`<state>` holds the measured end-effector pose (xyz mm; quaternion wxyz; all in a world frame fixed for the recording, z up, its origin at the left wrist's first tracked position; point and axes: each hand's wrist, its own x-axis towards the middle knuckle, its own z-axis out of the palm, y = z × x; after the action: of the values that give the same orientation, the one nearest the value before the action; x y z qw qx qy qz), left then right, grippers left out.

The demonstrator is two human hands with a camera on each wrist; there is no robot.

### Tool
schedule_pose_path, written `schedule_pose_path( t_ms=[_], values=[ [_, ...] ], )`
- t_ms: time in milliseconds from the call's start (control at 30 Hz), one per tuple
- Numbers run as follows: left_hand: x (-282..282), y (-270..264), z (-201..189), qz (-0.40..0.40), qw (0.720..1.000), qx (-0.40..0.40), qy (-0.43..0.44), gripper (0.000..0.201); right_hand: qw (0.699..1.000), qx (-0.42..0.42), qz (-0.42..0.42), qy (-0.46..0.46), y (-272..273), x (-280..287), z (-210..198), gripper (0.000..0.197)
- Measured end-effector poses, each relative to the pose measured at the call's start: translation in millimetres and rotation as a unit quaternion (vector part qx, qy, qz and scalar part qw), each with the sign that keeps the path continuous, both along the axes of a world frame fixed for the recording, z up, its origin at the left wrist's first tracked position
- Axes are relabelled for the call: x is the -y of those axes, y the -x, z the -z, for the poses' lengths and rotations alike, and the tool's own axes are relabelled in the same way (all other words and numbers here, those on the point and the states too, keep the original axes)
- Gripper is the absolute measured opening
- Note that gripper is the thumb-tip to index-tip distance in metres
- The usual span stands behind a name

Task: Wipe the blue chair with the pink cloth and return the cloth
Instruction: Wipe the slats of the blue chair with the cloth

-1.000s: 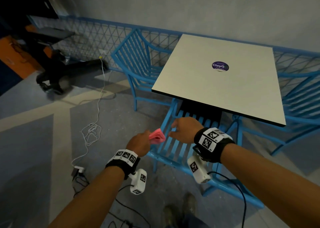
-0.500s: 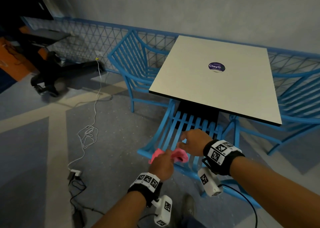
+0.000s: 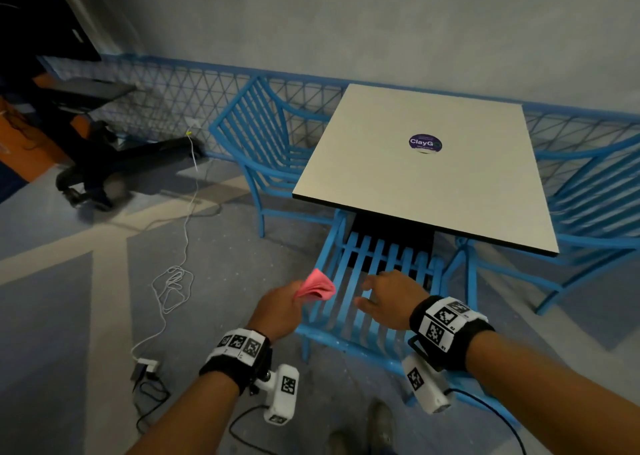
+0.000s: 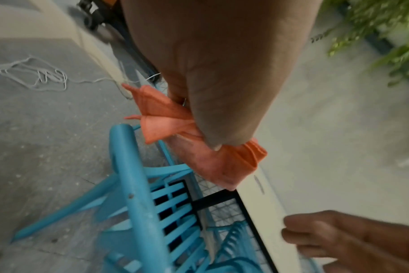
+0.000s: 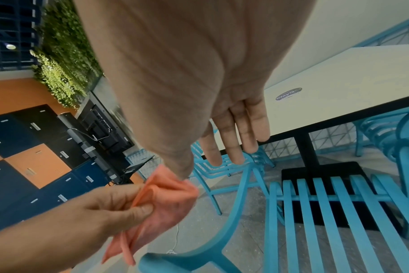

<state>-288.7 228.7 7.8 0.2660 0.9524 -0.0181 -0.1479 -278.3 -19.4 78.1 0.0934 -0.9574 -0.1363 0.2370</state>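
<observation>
Pinching the pink cloth (image 3: pixel 316 285) in the left hand (image 3: pixel 277 311) above the blue chair (image 3: pixel 360 302) – right hand (image 3: pixel 389 299) flat, fingers straight, empty. White surface (image 3: pixel 426 177) with round sticker (image 3: pixel 425 142); white cable (image 3: pixel 173 281) on grey floor, orange-and-navy lockers (image 5: pixel 33 160), plant wall.

Black wristbands (image 3: pixel 239 361), checkered white tags.

A round dark purple sticker (image 3: pixel 425 142) on the white table (image 3: pixel 381 177) reads "ClayG"; the smaller line beneath it is too small to make out.
</observation>
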Motion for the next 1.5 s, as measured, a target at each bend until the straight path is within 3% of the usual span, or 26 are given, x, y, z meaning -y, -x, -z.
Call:
schedule_pose_path(
  t_ms=[133,200,367,533,600,767,867,933,1100,1333,1500],
  values=[
    [22,22,31,0.054,0.993,-0.071,-0.082,0.032,1.000,-0.014,0.005,0.014,13,14,8,0.056],
    [42,36,37,0.037,0.994,-0.054,-0.085,0.032,0.999,-0.027,0.021,0.017,18,23,13,0.058],
    [97,62,40,0.014,0.999,-0.041,-0.031,0.028,0.999,-0.032,0.033,0.026,23,46,22,0.054],
    [140,65,28,0.025,0.994,-0.097,0.049,0.028,0.999,-0.011,0.046,0.007,25,64,29,0.060],
    [144,60,14,0.029,0.986,-0.112,0.118,0.026,0.999,-0.016,0.052,-0.004,27,72,31,0.060],
    [107,35,-26,0.014,0.986,-0.049,0.161,0.021,0.998,-0.028,0.055,-0.011,34,95,30,0.059],
    [77,16,-17,-0.014,0.998,-0.025,0.061,0.018,0.997,-0.035,0.067,-0.015,39,108,31,0.061],
    [69,13,2,-0.019,0.998,-0.062,-0.024,0.021,0.996,-0.044,0.079,-0.020,42,115,33,0.063],
    [97,41,49,0.004,0.987,-0.116,-0.113,0.031,0.994,-0.048,0.096,-0.017,45,125,40,0.067],
    [172,67,64,0.002,0.993,-0.117,-0.006,0.028,0.992,-0.046,0.117,-0.011,49,129,39,0.067],
    [219,81,45,0.054,0.985,-0.150,0.069,0.031,0.992,-0.045,0.121,0.000,57,131,32,0.057]
  ],
)
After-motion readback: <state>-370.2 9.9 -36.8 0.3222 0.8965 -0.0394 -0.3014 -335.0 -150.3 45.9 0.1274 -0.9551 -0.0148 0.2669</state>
